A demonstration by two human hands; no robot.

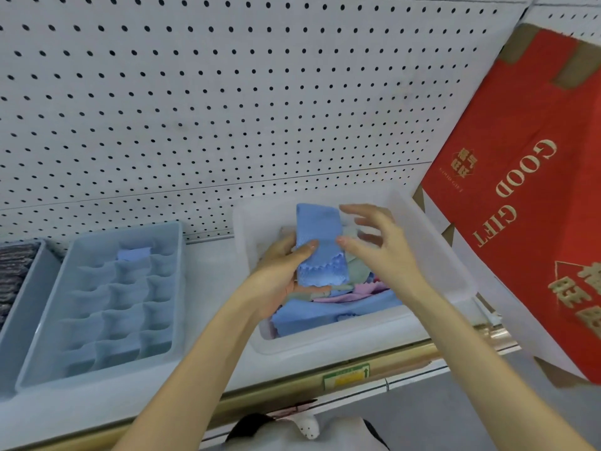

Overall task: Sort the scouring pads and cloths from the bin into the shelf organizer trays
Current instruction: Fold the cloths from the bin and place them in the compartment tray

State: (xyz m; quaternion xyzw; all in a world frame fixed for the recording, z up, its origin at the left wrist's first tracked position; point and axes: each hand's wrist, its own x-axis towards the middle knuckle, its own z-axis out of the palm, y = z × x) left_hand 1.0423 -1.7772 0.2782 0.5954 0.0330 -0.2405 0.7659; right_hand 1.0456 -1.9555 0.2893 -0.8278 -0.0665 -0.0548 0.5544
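Sorting looks to be in the pick-and-fold stage, judging by how things sit. Everything is backed by a white pegboard (227,109), with a red gift box (520,190) leaned in at the right. On the shelf (208,288) a translucent bin (422,229) is parked just right of the grey-blue organizer tray (130,230), and a second tray (29,307) at far left is loaded with dark scouring pads (13,271). Loose cloths (341,307) in blue, pink and green are piled in the bin. A folded blue cloth (320,242) is held upright over the bin, clasped by the left hand (279,271). The right hand (380,252) is spread and relaxed just beside the cloth's right edge, nothing gripped. One small blue cloth (133,255) is already tucked in a back compartment of the organizer tray; the rest look unfilled.

Next up, probably: the fold gets tightened so it fits a narrow cell, then it's carried left and pushed down into a free compartment.
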